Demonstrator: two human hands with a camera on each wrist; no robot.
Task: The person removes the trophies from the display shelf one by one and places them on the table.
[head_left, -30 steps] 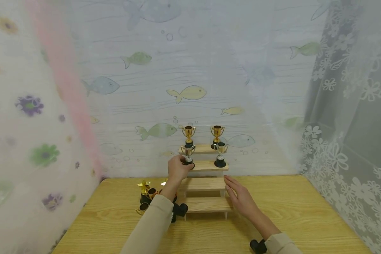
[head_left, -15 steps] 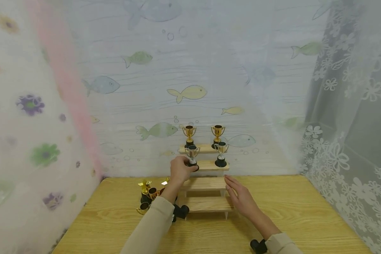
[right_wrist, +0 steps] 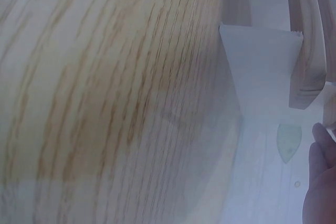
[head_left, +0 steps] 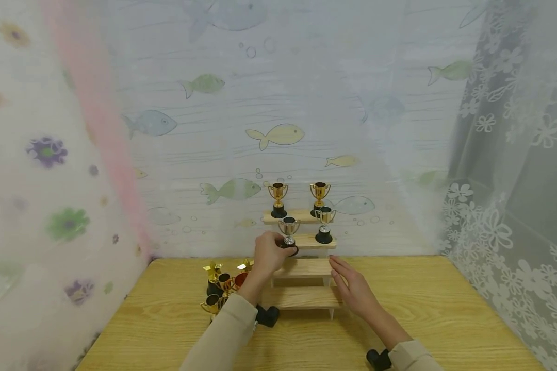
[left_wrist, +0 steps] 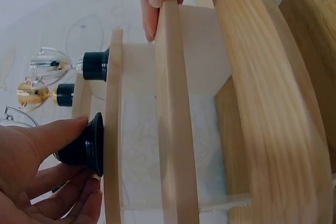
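Evidently we are at the placing step: our left hand point(head_left: 269, 252) pinches a silver trophy point(head_left: 289, 226) by its black base, thumb on one side and fingers curled on the other. We have that trophy roughly upright at the left part of the second tier point(head_left: 313, 241), counting from the top of the wooden stand point(head_left: 306, 297). In the left wrist view its base lies right beside that board, but we cannot tell whether it bears weight there or overhangs the near edge.

Our right hand point(head_left: 350, 288) holds no trophy; its fingers are extended, at the right end of the third tier point(head_left: 304, 268), and seem to touch it, perhaps to steady the stand.

To the right on the second tier stands a matching silver trophy point(head_left: 324, 217), and two gold trophies, one left point(head_left: 277, 191) and one right point(head_left: 320, 191), stand on the far, highest tier point(head_left: 303, 214). Left of the stand, on the table point(head_left: 422, 299), we see a cluster with star-topped trophies point(head_left: 213, 270) and gold cups point(head_left: 212, 304).

Next, we judge, the move calls for seating the base flat and fully on the board, level with its partner, then loosening the pinch without tipping it.
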